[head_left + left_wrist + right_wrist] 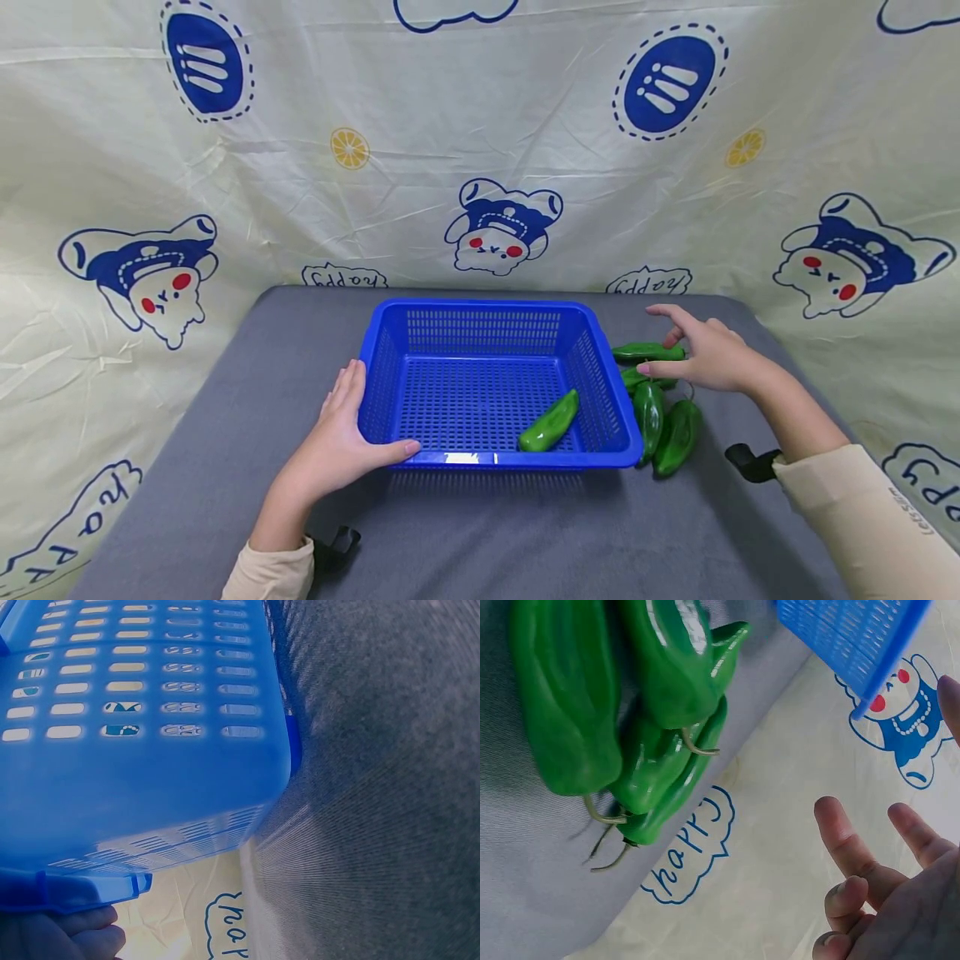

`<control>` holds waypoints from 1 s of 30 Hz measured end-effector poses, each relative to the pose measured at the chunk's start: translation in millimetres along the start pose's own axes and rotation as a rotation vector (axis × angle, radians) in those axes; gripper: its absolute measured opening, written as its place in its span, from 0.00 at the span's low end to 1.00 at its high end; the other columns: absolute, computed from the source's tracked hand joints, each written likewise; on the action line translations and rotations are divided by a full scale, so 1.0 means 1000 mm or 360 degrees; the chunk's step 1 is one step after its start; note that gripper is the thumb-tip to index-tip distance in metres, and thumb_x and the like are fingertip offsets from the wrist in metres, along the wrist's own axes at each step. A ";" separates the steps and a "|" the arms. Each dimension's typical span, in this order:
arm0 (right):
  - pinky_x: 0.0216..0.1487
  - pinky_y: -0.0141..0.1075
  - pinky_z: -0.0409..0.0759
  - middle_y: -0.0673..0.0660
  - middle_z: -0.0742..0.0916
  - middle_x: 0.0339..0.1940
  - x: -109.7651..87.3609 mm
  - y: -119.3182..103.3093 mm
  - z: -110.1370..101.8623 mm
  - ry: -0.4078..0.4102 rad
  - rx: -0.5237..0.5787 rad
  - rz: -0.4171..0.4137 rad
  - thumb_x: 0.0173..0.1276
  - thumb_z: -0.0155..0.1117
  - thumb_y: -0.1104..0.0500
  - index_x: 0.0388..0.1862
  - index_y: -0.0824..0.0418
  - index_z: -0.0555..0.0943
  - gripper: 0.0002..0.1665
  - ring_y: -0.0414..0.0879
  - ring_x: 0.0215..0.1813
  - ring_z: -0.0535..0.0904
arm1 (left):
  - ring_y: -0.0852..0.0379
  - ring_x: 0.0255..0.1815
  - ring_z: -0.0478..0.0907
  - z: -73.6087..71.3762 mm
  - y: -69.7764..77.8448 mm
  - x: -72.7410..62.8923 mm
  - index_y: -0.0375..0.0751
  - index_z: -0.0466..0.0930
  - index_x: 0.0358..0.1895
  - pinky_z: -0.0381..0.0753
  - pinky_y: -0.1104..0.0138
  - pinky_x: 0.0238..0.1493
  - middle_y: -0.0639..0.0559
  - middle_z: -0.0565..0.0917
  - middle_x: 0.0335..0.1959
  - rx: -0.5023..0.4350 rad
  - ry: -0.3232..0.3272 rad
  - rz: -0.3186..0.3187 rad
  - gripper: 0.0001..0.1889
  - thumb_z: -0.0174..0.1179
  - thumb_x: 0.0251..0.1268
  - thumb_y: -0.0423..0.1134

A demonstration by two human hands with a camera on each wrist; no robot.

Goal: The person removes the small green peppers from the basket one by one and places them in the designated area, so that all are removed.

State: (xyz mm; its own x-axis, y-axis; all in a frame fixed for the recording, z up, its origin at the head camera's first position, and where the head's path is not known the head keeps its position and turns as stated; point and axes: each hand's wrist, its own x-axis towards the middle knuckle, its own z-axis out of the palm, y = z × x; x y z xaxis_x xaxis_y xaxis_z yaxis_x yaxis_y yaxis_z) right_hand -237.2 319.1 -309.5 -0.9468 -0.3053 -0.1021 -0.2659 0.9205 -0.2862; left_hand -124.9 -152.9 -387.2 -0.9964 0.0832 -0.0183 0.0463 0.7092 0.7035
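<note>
My left hand [341,433] rests at the near left corner of a blue plastic basket [480,459], its straight thumb along the front rim and its fingers against the left side. In the left wrist view, fingertips [101,941] touch the outside of the rim. One green pepper [550,423] lies in the basket's front right part. My right hand [708,354] is raised over a group of green peppers [678,437] beside the basket's right wall, thumb and index finger spread apart. Nothing is in that hand; the right wrist view shows the peppers [562,697] apart from its fingers.
A grey cloth [480,533] covers the table. Behind and at both sides hangs a pale printed curtain [420,217] with cartoon figures. Black straps [752,463] show at the wrists, next to the beige sleeves.
</note>
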 end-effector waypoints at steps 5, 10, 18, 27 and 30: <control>0.37 0.41 0.71 0.65 0.84 0.56 0.002 -0.002 -0.003 0.0012 -0.0003 -0.0002 0.59 0.65 0.27 0.79 0.53 0.54 0.58 0.51 0.41 0.74 | 0.37 0.82 0.29 -0.001 0.001 0.000 0.43 0.31 0.81 0.38 0.36 0.77 0.44 0.33 0.83 -0.0001 -0.0005 -0.0001 0.70 0.74 0.46 0.64; 0.39 0.44 0.71 0.65 0.84 0.56 0.003 -0.006 -0.006 0.0023 0.0009 -0.0005 0.60 0.64 0.28 0.79 0.52 0.53 0.58 0.50 0.39 0.75 | 0.37 0.82 0.29 -0.001 0.001 -0.001 0.42 0.31 0.81 0.37 0.37 0.78 0.43 0.33 0.83 -0.0005 0.0000 0.0004 0.70 0.74 0.46 0.63; 0.41 0.48 0.74 0.66 0.84 0.56 0.010 -0.019 -0.006 0.0028 0.0031 -0.0009 0.60 0.62 0.26 0.80 0.52 0.52 0.59 0.49 0.36 0.77 | 0.37 0.82 0.30 -0.001 0.000 -0.001 0.41 0.31 0.81 0.37 0.38 0.78 0.43 0.34 0.83 0.0004 0.0000 0.0016 0.71 0.73 0.44 0.67; 0.34 0.39 0.70 0.66 0.82 0.58 0.017 -0.035 -0.004 0.0008 0.0085 -0.0004 0.61 0.63 0.27 0.80 0.51 0.50 0.59 0.47 0.28 0.73 | 0.37 0.82 0.29 -0.001 0.001 -0.001 0.42 0.31 0.81 0.36 0.38 0.78 0.43 0.34 0.83 0.0003 -0.0009 0.0005 0.70 0.73 0.45 0.65; 0.36 0.40 0.73 0.65 0.82 0.57 0.019 -0.040 -0.003 0.0018 0.0101 -0.0015 0.60 0.63 0.26 0.80 0.51 0.50 0.59 0.47 0.31 0.75 | 0.38 0.83 0.29 0.000 0.000 0.000 0.42 0.31 0.81 0.37 0.38 0.78 0.43 0.34 0.83 0.0002 -0.0006 0.0007 0.70 0.73 0.45 0.65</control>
State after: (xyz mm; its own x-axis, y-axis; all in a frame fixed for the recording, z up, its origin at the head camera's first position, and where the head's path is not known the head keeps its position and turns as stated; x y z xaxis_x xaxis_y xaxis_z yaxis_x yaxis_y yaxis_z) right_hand -245.3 276.9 -296.8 -0.9464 -0.3107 -0.0882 -0.2632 0.9001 -0.3472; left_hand -124.6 -152.7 -386.8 -0.9959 0.0886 -0.0179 0.0505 0.7096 0.7028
